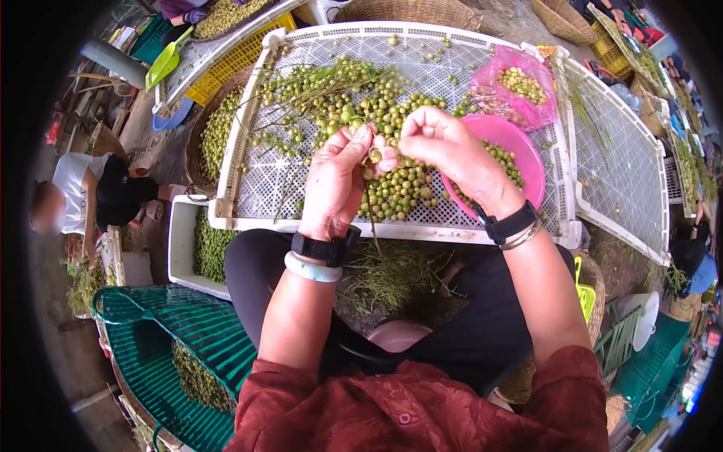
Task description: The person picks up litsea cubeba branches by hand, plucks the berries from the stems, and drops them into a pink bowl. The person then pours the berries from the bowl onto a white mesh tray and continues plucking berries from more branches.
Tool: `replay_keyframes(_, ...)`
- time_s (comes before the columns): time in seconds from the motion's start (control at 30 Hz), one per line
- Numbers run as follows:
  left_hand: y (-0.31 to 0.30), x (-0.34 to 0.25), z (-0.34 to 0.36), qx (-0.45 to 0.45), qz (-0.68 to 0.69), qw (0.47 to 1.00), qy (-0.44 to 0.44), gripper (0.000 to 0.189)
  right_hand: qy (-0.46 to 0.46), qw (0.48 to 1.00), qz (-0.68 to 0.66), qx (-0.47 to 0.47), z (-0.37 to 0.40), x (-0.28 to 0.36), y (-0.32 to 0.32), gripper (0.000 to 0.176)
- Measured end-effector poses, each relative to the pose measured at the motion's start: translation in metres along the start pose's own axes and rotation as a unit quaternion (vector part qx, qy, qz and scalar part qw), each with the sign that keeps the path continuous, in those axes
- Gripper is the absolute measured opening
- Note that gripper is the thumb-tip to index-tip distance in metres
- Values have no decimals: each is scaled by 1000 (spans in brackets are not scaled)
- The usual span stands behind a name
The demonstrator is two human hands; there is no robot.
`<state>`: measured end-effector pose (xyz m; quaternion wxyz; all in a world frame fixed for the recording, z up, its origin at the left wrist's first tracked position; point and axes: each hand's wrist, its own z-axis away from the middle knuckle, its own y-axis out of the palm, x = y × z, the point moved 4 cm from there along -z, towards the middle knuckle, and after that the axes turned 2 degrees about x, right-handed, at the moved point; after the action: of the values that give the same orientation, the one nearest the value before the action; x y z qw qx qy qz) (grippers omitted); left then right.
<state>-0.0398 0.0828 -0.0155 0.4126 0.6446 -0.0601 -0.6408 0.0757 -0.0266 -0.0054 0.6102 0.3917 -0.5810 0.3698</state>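
My left hand [339, 169] is closed round a thin fruit stem [370, 207] with small round green-brown fruits by its thumb; the stem hangs down over the tray's near edge. Just to the right, my right hand [452, 151] has its fingers bent in a pinch close to those fruits; what lies between its fingertips is hidden. Both hands are above a white mesh tray [376, 235]. Under and beyond them lie loose round green fruits [399, 192] and a heap of fruiting branches [324, 87]. A pink bowl [531, 143] with fruits sits under my right wrist.
A pink plastic bag [550, 105] of fruits lies at the tray's far right. On the left stand a wicker basket [197, 143] and a white box [181, 245], both with fruits. Stripped twigs [395, 275] lie between my knees. A green basket [143, 301] is lower left. Another person [83, 181] sits at far left.
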Motion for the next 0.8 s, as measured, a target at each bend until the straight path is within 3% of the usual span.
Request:
replay_keyframes(0.1,-6,5,-1,-18,51,998,-25,15,-22,998,-8,-64,-2,4,-3,7)
replay_keyframes(0.23,-11,8,-4,-46,98,994,-27,17,58,983,-141,-105,2,6,-5,11)
replay_keyframes(0.37,-10,7,-3,-80,112,990,-16,20,82,995,48,-34,12,15,17,17)
replay_keyframes(0.4,-11,10,-4,-81,121,989,-12,20,8,997,70,-38,10,12,29,22)
replay_keyframes(0.47,-14,18,-9,-79,138,987,-5,20,-54,987,140,-48,2,-10,37,32)
replay_keyframes(0.53,-9,20,-7,-41,138,990,12,18,-31,984,160,-71,0,-15,42,48)
replay_keyframes(0.6,-15,22,-10,-8,124,992,23,19,-28,986,147,-75,-2,-21,43,46)
replay_keyframes(0.7,-17,19,-6,-72,80,994,31,19,-41,986,151,-52,-1,-17,39,32)
replay_keyframes(0.8,-16,15,-2,-102,45,993,31,19,126,992,19,-11,4,-22,35,20)
